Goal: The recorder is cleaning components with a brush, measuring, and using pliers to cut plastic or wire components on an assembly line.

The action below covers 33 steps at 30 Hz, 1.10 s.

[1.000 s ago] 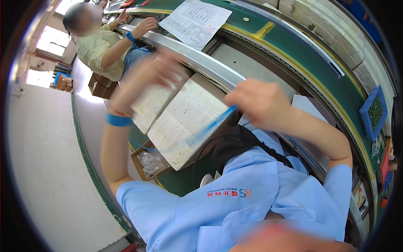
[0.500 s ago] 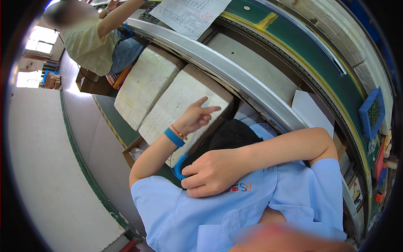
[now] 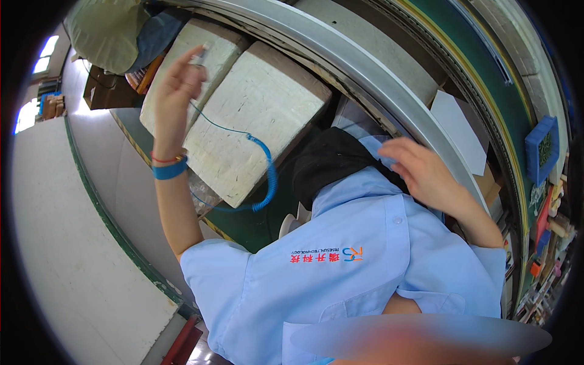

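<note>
1. Since the earlier frame, the left hand has risen toward the far side, and the right hand has left the coiled blue cord and swung out to the right.
2. Nearest is the light-blue shirt of the person at work.
3. The right hand is half open, its fingers loosely bent beside the black cloth; nothing shows in its grasp, though its palm side is hidden.
4. The cord loops loosely between the hands; one thin end runs toward the blue wristband, the other up to the left hand.
5. The left hand is mostly closed, its fingertips pinching a small grey piece, too small to make out.
6. Below and behind the cord are two white blocks, side by side.
7. Beyond them curves a metal rail.
8. Farther off, a co-worker is partly visible near a cardboard box.
</note>
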{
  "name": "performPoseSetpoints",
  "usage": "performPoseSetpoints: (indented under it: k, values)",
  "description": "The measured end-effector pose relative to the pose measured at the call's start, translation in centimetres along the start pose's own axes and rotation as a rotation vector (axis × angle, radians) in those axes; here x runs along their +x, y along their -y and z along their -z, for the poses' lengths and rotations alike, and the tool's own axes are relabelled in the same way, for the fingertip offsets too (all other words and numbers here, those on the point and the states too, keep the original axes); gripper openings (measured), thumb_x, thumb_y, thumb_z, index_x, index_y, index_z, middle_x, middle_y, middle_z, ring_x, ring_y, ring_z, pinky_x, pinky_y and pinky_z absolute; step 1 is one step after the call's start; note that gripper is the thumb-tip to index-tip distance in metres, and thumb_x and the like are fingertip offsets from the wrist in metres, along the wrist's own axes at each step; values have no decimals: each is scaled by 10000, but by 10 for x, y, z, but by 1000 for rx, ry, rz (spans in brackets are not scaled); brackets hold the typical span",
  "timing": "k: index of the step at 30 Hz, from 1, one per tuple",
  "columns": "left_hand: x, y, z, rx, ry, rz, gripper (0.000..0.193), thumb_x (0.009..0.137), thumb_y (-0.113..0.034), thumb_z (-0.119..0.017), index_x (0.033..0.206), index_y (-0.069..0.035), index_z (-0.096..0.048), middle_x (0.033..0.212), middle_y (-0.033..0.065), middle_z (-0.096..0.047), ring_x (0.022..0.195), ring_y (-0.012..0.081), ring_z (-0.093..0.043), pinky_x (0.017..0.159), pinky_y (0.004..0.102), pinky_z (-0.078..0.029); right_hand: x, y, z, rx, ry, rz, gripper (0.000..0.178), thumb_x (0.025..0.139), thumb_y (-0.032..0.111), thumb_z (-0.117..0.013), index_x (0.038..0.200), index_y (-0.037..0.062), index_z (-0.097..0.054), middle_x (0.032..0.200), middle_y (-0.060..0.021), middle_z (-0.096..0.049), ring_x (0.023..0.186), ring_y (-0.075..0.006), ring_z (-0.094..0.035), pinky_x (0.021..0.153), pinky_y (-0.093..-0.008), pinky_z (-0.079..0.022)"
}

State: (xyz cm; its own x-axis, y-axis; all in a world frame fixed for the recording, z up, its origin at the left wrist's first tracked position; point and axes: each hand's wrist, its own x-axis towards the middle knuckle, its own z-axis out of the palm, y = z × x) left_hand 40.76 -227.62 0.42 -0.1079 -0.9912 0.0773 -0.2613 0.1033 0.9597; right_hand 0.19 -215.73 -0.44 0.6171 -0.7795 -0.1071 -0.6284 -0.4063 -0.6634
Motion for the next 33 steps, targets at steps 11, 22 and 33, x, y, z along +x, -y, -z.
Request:
performPoseSetpoints:
  k: [11,22,33]
  values:
    - [-41,80,-190,-169,545,377,369,973,-319,-520,1183,-42,-645,892,-30,-603,799,53,-502,728,184,-407,-39,-47,-97,95,-379,-406,315,860,-7,-497,1168,57,-517,1258,-160,-543,1092,-353,-550,899,-413,-448]
    - [-47,79,-227,-452,694,611,344,950,-276,-568,1154,-14,-655,800,-33,-586,745,53,-466,698,198,-378,-33,-48,-95,-34,-403,-492,364,852,153,-620,1201,98,-532,1173,-131,-597,1059,-347,-565,870,-400,-453]
    - [-57,71,-241,-219,664,415,269,952,-175,-557,1082,40,-652,964,71,-689,901,102,-593,837,244,-460,-34,-48,-93,64,-457,-496,406,845,139,-641,1234,103,-531,1128,-151,-619,1033,-325,-594,885,-394,-453]
